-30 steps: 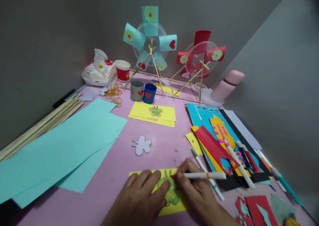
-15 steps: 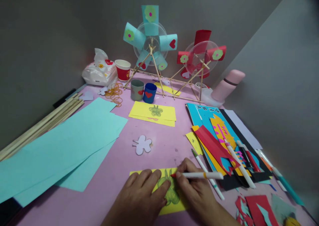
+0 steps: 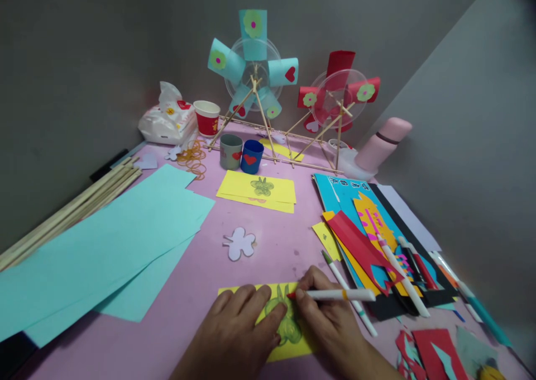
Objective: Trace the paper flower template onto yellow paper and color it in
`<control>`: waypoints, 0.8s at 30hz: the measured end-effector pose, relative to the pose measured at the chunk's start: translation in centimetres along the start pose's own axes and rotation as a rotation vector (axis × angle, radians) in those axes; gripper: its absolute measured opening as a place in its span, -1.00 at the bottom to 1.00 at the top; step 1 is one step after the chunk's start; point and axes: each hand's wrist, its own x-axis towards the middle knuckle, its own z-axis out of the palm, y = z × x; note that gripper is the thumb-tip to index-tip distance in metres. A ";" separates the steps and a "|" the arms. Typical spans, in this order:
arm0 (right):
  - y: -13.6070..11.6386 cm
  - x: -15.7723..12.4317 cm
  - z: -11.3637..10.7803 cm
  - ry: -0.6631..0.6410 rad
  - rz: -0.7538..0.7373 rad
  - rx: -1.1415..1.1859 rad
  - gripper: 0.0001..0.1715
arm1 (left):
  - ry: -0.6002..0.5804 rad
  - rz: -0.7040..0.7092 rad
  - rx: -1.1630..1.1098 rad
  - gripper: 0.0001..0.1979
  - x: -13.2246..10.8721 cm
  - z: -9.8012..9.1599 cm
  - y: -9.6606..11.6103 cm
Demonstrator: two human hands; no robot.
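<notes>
The left hand (image 3: 234, 332) lay palm down, its fingers (image 3: 243, 296) bent at the knuckles, just beside the right hand (image 3: 333, 316) without touching it. The right hand was curled in a pinching grip, its thumb (image 3: 306, 306) forward, the right forearm (image 3: 379, 363) slanting back and outward behind it.

Dim light leaves the back wall (image 3: 104, 39) murky at upper left, the right wall (image 3: 473, 123) paler; shadows on the worktop (image 3: 176, 290) are soft, the frame's edges stretched.

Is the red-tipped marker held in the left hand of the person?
No, the red-tipped marker is in the right hand, while the left hand rests on the yellow paper.
</notes>
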 end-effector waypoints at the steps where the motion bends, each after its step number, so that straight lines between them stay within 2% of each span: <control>1: 0.0 0.0 0.0 0.005 0.001 0.007 -0.82 | -0.010 0.001 -0.004 -0.81 0.0 0.0 0.0; 6: -0.1 0.0 0.1 0.108 -0.011 0.031 -0.79 | -0.024 0.002 0.004 -0.80 -0.3 0.1 -0.1; 12: 0.2 -0.1 0.1 0.040 -0.008 -0.004 -0.82 | -0.014 0.000 0.006 -0.81 -0.3 0.1 -0.1; 24: -0.1 0.1 0.2 0.023 0.003 -0.033 -0.82 | 0.004 -0.009 -0.008 -0.81 -0.4 0.5 0.2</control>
